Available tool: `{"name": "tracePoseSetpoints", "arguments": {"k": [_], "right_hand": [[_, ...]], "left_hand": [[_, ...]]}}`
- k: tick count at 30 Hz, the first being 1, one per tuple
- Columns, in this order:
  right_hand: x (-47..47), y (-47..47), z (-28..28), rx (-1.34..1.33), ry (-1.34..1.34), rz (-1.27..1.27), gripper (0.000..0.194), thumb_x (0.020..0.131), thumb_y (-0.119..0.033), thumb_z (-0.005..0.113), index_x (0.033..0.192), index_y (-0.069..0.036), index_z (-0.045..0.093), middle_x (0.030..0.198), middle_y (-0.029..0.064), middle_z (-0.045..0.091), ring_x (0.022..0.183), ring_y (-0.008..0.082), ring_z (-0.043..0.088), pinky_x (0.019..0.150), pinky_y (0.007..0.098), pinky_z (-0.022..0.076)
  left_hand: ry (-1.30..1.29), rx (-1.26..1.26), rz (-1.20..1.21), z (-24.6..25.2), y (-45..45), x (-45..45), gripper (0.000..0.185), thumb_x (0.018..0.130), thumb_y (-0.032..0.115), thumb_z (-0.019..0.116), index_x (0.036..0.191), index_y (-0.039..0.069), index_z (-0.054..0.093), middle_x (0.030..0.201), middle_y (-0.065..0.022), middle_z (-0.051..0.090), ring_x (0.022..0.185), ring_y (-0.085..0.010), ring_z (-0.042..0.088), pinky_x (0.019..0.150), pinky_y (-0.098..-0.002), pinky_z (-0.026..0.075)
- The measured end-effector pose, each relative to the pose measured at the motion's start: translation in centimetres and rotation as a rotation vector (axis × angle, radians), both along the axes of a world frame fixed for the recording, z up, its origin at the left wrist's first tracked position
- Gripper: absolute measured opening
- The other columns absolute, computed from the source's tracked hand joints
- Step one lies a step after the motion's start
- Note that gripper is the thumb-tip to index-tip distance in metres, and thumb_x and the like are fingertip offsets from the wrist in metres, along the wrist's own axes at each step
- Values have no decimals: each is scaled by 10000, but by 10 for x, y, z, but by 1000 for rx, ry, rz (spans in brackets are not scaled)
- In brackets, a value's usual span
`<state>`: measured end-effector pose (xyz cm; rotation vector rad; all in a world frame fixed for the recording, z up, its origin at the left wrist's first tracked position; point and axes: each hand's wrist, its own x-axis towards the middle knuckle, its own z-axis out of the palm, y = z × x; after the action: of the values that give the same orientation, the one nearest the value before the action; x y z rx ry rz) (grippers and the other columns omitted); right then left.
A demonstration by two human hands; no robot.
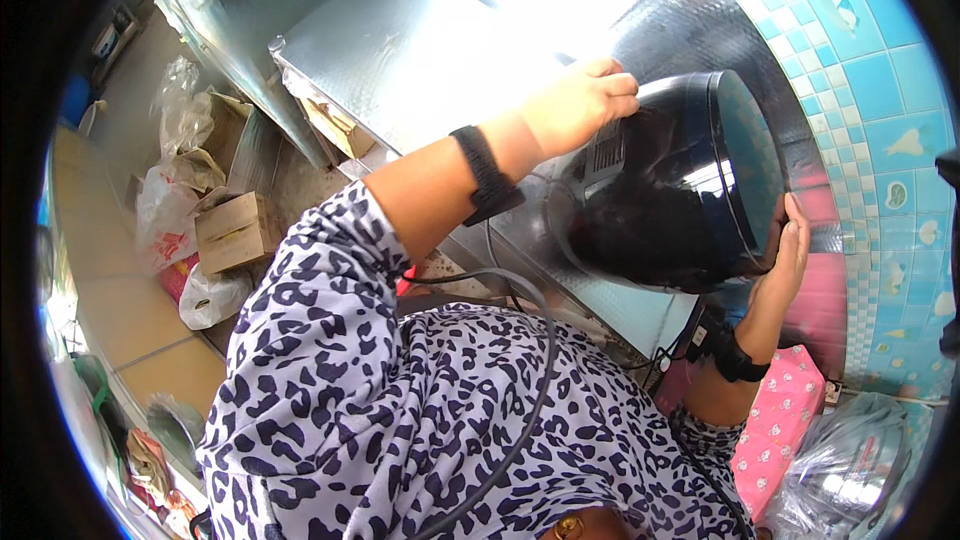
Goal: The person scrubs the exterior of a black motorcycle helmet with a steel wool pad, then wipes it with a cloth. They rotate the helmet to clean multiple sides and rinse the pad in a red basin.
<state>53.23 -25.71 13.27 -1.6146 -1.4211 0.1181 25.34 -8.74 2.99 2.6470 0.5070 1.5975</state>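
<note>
A rounded, glossy black appliance (645,210) with a vent grille is tilted over the metal countertop (420,37). Its smooth oval end faces right and reflects the blue tiles. My right hand (784,255) holds the rim of that end from the lower right, palm against it. At the appliance's upper left edge is my left hand (585,101), fingers curled and touching the casing near the grille. What the left fingers close on is hidden. Whether the appliance rests on the counter cannot be told.
Blue mosaic wall tiles (900,120) line the right side. A pink patterned box (780,412) and a plastic-wrapped object (847,465) stand at lower right. Cardboard boxes (232,232) and plastic bags (165,217) lie on the left. A dark cable (551,345) crosses before my chest.
</note>
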Motion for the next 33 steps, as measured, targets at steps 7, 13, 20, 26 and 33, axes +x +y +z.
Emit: {"name": "tracePoseSetpoints", "arguments": {"k": [7,13,20,26,33], "right_hand": [[7,-2,-4,18,21,29,412,1006,-270,391,1244,12,573,1348,139,488,1284,234,415,1104,358,259],[7,-1,-2,16,8,-14,413,1004,-256,428,1283,34,521,1329,135,502,1265,218,443,1097,345,295],[-1,-1,-2,32,136,-3,419,1013,-243,401,1304,42,500,1322,146,507,1241,222,465,1086,345,323],[-3,-2,-1,12,186,5,445,1020,-246,370,1331,59,456,1326,181,490,1244,238,464,1083,353,334],[-8,-4,1,0,191,24,429,1016,-239,358,1303,50,492,1377,153,439,1284,230,412,1104,356,289]], "left_hand": [[-36,-60,-77,-14,-27,-8,242,714,56,577,943,60,655,1052,-36,617,1040,-270,571,853,-357,498],[-132,-82,-181,-52,-74,-13,308,683,91,596,983,46,649,1066,-79,599,1010,-278,578,857,-379,494],[-617,-994,-76,-87,-65,29,90,858,24,629,948,23,639,1004,-123,666,957,-236,628,836,-320,494],[-727,-1159,-164,-71,-12,52,59,870,36,621,909,-9,623,914,-131,704,869,-209,658,834,-327,499],[-682,-639,-159,-79,-97,21,158,797,-48,665,910,50,615,934,-95,628,881,-259,616,803,-338,482]]}}
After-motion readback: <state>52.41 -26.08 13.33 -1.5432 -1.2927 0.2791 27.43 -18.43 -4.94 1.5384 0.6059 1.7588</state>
